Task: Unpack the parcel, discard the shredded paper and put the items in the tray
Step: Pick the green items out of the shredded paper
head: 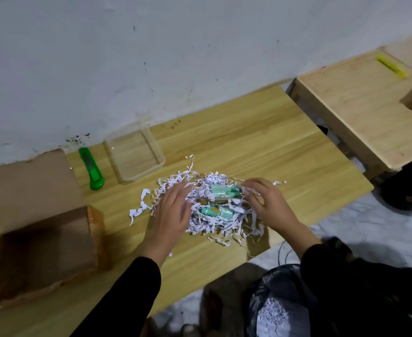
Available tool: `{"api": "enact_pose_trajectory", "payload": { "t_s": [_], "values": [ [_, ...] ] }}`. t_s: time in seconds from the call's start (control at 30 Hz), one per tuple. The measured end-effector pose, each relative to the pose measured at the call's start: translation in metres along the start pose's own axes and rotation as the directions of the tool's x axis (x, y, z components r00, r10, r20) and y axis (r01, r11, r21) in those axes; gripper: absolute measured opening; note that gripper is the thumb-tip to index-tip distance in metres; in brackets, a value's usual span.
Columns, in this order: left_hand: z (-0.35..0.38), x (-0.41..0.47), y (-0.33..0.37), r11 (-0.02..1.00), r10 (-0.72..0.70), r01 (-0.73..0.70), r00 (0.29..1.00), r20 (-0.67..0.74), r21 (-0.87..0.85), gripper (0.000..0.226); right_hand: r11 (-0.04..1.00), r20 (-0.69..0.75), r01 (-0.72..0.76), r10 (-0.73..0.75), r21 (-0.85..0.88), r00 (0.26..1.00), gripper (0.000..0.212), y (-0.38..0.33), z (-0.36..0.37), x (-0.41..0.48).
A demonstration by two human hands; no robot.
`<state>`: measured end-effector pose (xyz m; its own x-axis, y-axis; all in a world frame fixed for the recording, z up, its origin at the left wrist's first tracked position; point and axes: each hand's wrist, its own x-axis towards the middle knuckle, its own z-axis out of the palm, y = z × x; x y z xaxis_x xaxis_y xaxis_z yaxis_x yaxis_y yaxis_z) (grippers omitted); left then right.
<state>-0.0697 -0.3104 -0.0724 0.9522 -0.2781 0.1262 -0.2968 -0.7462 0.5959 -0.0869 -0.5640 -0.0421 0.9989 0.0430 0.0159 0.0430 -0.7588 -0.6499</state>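
The counter (248,142) carries the open parcel box (47,251), well left of the left grip (171,212). Shredded paper (214,227) is heaped between both grips, with the clear tray (134,154) just beyond the left one. Two green items (220,190) nest between them. The left grip lies flat on the shreds, fingers straight. The right grip (265,205) curls at the upper item's end; I cannot tell if it holds it. The sorting step is probably in hand. Next, lift the items free for the tray.
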Motion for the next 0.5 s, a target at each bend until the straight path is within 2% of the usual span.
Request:
{"api": "enact_pose_trajectory", "payload": {
  "t_s": [0.07,0.13,0.2,0.27,0.4,0.5],
  "values": [
    [0.001,0.005,0.018,0.983,0.135,-0.126,0.989,0.061,-0.134,0.044,0.996,0.062,0.081,-0.083,0.041,0.995,0.027,-0.019,0.012,0.008],
    [0.002,0.01,0.027,0.963,0.223,-0.189,0.959,0.174,-0.194,0.045,0.986,0.147,0.162,-0.167,0.046,0.975,0.029,-0.027,0.027,0.013],
    [0.004,0.013,0.021,0.978,0.195,-0.164,0.941,0.277,-0.131,0.046,0.988,0.181,0.142,-0.152,0.068,0.972,0.033,-0.025,0.033,0.012],
    [0.003,0.011,0.004,0.994,0.112,-0.109,0.94,0.323,-0.029,0.048,0.992,0.158,0.08,-0.095,0.099,0.983,0.036,-0.017,0.029,0.007],
    [-0.002,-0.001,-0.019,0.99,0.065,-0.102,0.94,0.335,0.093,0.051,0.998,0.15,-0.02,0.011,0.063,0.989,0.036,0.004,0.01,-0.005],
    [0.0,-0.007,-0.022,0.975,0.017,-0.082,0.954,0.3,0.206,0.052,0.997,0.118,-0.03,0.022,0.066,0.993,0.029,0.004,-0.001,-0.002]
  ]
}}
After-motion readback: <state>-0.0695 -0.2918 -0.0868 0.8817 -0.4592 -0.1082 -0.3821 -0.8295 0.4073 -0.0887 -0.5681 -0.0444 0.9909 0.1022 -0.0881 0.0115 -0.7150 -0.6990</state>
